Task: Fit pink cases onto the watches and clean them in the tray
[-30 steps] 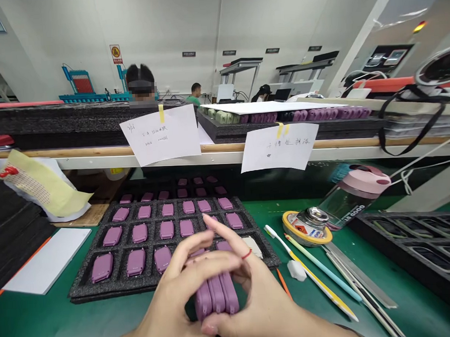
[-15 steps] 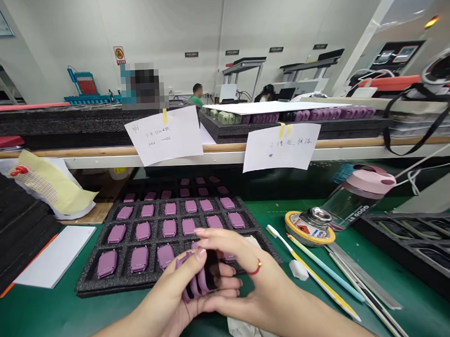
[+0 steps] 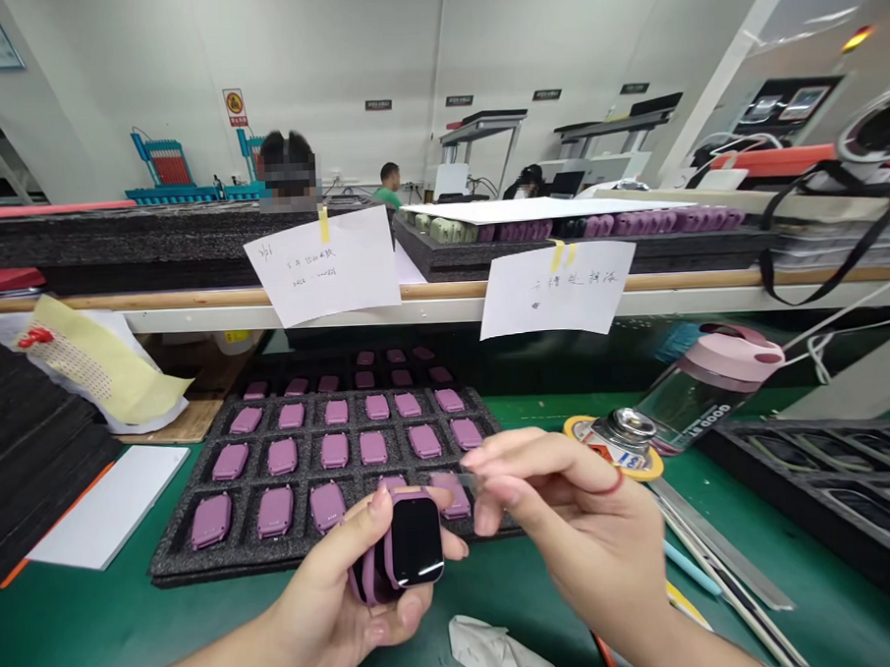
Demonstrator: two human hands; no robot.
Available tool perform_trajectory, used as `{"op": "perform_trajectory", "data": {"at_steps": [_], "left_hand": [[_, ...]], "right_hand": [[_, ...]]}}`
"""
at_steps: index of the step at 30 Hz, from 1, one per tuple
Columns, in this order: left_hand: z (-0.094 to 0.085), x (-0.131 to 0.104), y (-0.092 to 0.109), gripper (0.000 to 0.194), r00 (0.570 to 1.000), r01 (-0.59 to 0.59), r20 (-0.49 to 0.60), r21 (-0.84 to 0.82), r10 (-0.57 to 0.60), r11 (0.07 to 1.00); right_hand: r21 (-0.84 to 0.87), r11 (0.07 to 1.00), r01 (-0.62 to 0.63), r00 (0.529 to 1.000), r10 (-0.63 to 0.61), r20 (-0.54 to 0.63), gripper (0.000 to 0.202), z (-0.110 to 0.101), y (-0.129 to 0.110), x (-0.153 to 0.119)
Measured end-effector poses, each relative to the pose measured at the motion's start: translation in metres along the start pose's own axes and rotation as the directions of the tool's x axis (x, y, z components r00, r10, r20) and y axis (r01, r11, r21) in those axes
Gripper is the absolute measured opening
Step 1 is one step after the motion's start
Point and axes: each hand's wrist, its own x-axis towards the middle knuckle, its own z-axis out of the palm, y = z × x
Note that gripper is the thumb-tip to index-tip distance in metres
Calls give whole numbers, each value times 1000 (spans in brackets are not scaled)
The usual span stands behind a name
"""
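My left hand [image 3: 352, 574] grips a small stack of purple smartwatch bodies [image 3: 377, 563], tilted on edge. The front one shows its glossy black screen [image 3: 417, 541] towards the right. Just right of the stack, my right hand [image 3: 577, 505] is raised with thumb and fingers pinched. A thin, see-through piece like clear film [image 3: 464, 479] shows at its fingertips, faint against the background. Behind both hands lies a black foam tray [image 3: 175, 544] with purple watch bodies face down in its pockets. A crumpled white cloth [image 3: 495, 651] rests on the green table below.
At the right are a yellow tape roll [image 3: 655, 465] with a metal-topped bottle, a pink-lidded drinking bottle [image 3: 705, 381], thin rods [image 3: 728, 567] and another foam tray [image 3: 827, 484]. A shelf edge [image 3: 444, 309] with taped paper notes crosses above. People sit farther back.
My right hand has left the watch stack and moved right, now pinched. The stack has turned, so its front screen shows. The left hand keeps its grip.
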Motion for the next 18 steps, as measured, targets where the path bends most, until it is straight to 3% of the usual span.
{"op": "perform_trajectory", "data": {"at_steps": [2,5,7,11,15,18], "left_hand": [[-1,-1,1,43,999,10,46,-35,-9,999],[-1,-2,2,42,994,33,110,-80,-24,996],[-1,-2,1,41,992,36,128,-109,-22,993],[-3,-2,-2,42,994,37,109,-130,-23,991],[-3,-2,-3,42,992,25,125,-111,-11,994],[-1,-2,-1,41,987,19,161,-102,-2,995]], "right_hand": [[-17,999,41,998,-40,46,5,-1,-3,-2],[-116,990,86,959,-51,278,58,1,-4,-5],[-157,982,101,928,-36,370,74,4,-3,-6],[-143,985,92,918,-28,395,66,8,0,-7],[-168,978,125,902,-42,429,72,6,-2,-8],[-173,978,113,936,-46,350,68,1,-4,-9]]}}
